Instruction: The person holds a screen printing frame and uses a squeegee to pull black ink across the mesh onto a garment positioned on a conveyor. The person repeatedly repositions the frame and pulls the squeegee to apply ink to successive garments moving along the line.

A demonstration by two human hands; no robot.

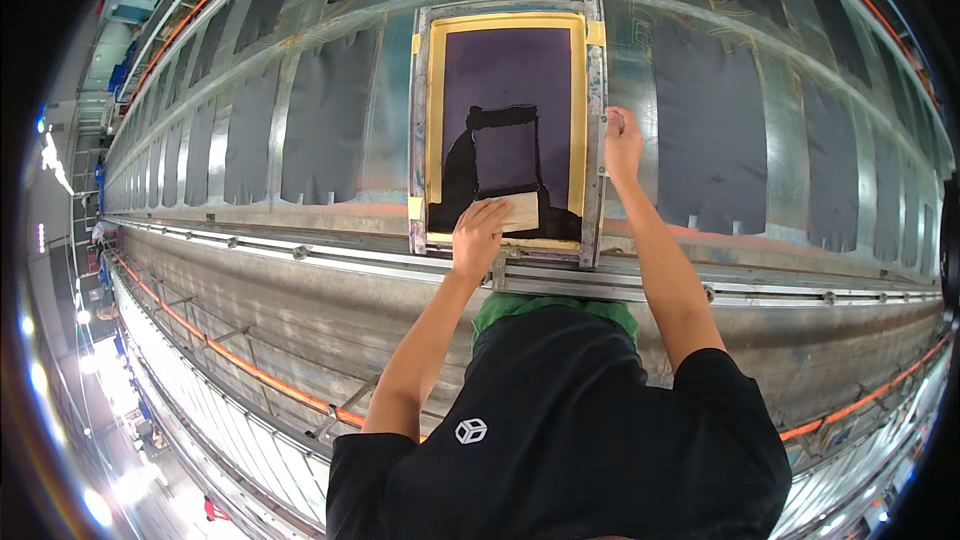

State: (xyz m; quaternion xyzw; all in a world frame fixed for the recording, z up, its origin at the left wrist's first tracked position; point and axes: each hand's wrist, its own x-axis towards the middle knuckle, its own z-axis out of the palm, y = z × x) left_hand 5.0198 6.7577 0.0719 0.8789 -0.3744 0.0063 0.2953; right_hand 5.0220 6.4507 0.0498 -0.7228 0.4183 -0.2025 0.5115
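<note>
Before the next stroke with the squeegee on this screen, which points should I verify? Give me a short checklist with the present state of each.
1. Left hand grips the wooden squeegee: ok.
2. Right hand steadies the screen frame at its right edge: ok.
3. Squeegee sits at the near end of the mesh, inside the yellow tape border: ok.
4. Black ink lies by the squeegee: ok; whether enough, cannot tell.
5. Frame lies flat on the table: cannot tell.
6. Dark fabric piece beside the frame lies flat: ok.
</note>
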